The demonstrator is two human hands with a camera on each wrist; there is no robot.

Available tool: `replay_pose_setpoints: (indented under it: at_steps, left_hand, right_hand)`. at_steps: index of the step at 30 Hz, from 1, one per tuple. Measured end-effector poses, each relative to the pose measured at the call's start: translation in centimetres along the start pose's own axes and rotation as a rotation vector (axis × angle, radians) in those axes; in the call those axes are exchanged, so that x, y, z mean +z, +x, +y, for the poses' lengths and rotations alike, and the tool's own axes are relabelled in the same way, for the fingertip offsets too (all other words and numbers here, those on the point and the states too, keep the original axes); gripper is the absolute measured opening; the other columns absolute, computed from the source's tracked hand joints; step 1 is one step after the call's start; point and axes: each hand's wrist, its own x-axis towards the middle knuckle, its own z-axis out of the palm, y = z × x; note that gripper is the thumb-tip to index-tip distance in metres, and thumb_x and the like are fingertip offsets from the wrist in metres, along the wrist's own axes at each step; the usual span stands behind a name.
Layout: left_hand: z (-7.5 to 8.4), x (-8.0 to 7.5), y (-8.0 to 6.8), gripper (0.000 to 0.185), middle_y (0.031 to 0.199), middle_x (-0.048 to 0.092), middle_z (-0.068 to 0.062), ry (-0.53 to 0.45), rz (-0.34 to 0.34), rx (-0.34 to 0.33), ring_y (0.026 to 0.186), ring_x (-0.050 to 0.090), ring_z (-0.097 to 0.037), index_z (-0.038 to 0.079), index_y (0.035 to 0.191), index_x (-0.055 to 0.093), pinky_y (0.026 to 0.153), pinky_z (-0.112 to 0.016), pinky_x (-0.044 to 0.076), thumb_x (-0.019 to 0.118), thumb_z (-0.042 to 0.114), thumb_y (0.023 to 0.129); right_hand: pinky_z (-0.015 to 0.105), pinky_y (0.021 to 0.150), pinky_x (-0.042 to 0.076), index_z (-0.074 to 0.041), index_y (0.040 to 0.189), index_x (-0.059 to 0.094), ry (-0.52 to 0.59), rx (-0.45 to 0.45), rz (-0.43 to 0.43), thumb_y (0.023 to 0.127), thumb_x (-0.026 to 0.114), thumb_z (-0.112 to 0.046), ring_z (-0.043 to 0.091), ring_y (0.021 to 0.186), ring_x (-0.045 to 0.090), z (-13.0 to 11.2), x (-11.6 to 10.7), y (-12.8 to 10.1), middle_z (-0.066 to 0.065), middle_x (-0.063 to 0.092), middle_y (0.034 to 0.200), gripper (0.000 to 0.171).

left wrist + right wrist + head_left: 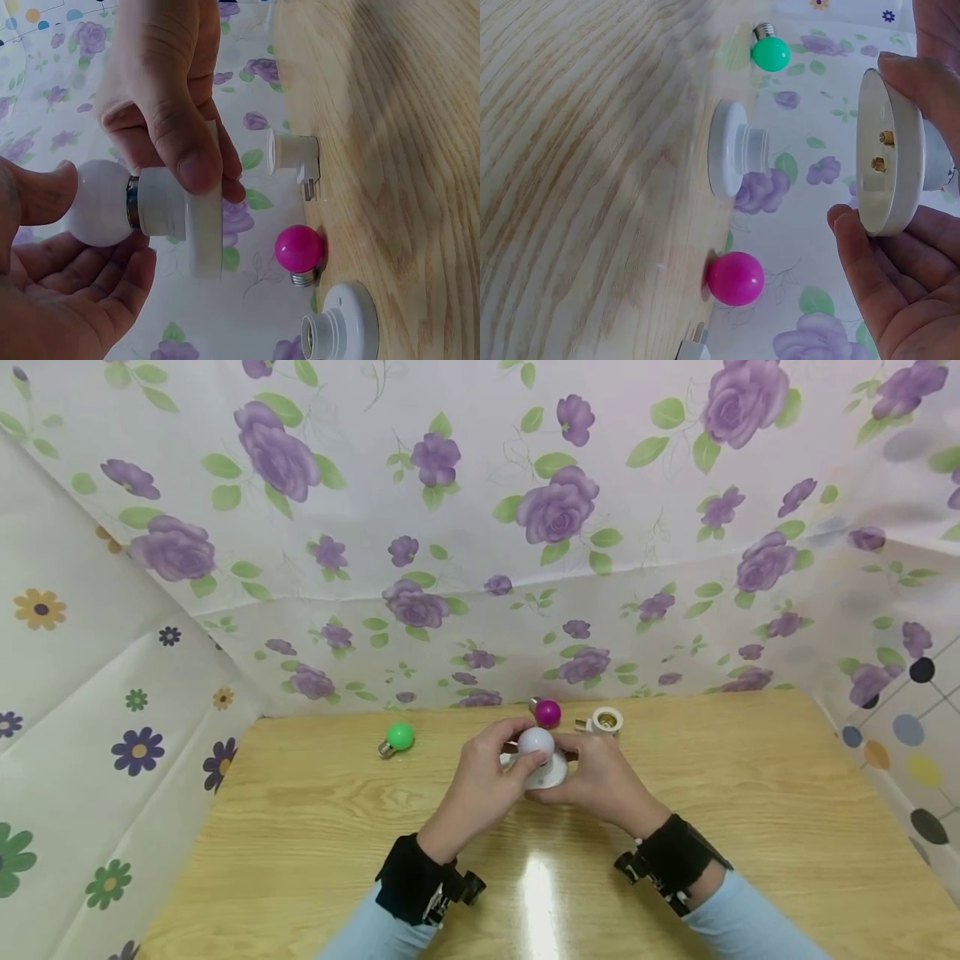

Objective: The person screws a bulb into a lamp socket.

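Our left hand (480, 781) cups the white bulb (101, 202), our right hand (600, 777) pinches the lamp holder (184, 217) it sits in. Raised above the table (300, 827), their shared axis runs straight from palm to palm.

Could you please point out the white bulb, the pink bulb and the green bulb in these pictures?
white bulb (97, 204), left wrist view, on its round glass globe.
pink bulb (736, 278), right wrist view, on the middle of its globe.
green bulb (401, 736), head view, on its globe, not the metal screw base.
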Motion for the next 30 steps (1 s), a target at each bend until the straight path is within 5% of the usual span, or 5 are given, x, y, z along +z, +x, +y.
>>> replay_pose_setpoints:
  at_steps: [5,16,27,30]
  left_hand:
    - [-0.13,-0.4,0.1,0.036,0.117,0.059,0.005,-0.007,-0.042,-0.02,0.103,0.058,-0.011,0.02,0.123,0.056,0.085,-0.026,0.052,0.063,0.031,0.089]
    - [-0.17,-0.29,0.03,0.035,0.119,0.061,0.002,-0.052,0.051,-0.008,0.103,0.06,-0.011,0.018,0.123,0.057,0.087,-0.032,0.053,0.062,0.029,0.09]
    - [-0.32,-0.73,0.19,0.036,0.123,0.058,0.004,-0.041,-0.072,-0.003,0.11,0.057,-0.013,0.019,0.126,0.055,0.092,-0.031,0.051,0.06,0.026,0.091]
    - [-0.38,-0.67,0.18,0.04,0.125,0.057,0.003,-0.056,-0.054,0.001,0.11,0.057,-0.014,0.019,0.129,0.054,0.092,-0.029,0.051,0.06,0.03,0.091]
  right_hand:
    - [0.018,0.08,0.054,-0.029,0.116,0.064,0.003,-0.013,0.012,0.063,0.083,-0.046,-0.002,0.098,0.062,0.1,0.18,0.01,-0.015,0.067,0.108,0.059]
    - [0.017,0.079,0.054,-0.023,0.117,0.063,-0.008,0.008,0.061,0.06,0.083,-0.05,0.002,0.097,0.063,-0.15,0.34,-0.21,-0.01,0.067,0.112,0.066]
    - [0.018,0.079,0.054,-0.022,0.113,0.065,-0.008,0.005,0.029,0.062,0.084,-0.045,0.001,0.096,0.063,-0.04,0.18,-0.28,-0.01,0.068,0.106,0.059]
    - [0.018,0.078,0.054,-0.022,0.114,0.065,-0.016,0.002,0.044,0.062,0.083,-0.048,0.002,0.096,0.063,0.15,0.24,-0.3,-0.01,0.068,0.107,0.061]
